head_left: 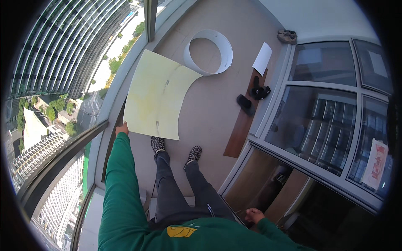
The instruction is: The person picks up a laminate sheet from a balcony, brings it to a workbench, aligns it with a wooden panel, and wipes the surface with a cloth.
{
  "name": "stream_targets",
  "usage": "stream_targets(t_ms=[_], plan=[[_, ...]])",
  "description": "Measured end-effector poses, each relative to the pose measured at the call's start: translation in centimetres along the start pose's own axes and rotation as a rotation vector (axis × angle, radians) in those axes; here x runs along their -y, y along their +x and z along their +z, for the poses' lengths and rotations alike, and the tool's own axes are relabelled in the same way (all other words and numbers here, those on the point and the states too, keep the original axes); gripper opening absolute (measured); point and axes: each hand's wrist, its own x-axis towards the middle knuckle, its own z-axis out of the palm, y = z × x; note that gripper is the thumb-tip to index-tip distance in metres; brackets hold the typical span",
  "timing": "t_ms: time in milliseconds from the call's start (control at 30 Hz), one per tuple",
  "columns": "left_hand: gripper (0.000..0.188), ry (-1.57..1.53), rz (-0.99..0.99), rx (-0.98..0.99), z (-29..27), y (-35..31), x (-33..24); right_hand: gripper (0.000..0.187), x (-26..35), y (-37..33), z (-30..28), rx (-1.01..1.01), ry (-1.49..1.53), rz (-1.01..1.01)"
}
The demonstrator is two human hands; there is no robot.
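My left hand (122, 128), arm stretched forward in a green sleeve, grips the near left corner of a large pale yellow sheet (153, 96). The sheet bows in a gentle curve and carries a faint darker line with two small grey marks. At its far right corner it meets a white sheet curled into a ring (230, 54); whether the two are joined I cannot tell. Low at my right side, my right hand (254, 215) is curled closed, with nothing seen in it. It is nearest the sliding door's opening.
Windows over a street and tall buildings (71, 46) run along the left. On the right are glass door panels (314, 125), a brown plank (238, 138) with black slippers (246, 104), and a white sheet (262, 58). Shoes (287, 37) sit in the far corner.
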Motion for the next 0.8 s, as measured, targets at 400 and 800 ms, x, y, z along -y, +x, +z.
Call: stream_targets(t_ms=[400, 800], plan=[[0.039, -0.312, -0.195, 0.418, 2.3, 2.2, 0.5, 0.021, -2.0, 0.1, 4.5, -0.003, -0.113, 0.124], [0.013, -0.430, 0.359, 0.479, -10.6, -17.4, -10.4, 0.024, -5.3, -1.2, 7.0, -0.041, 0.007, -0.190]])
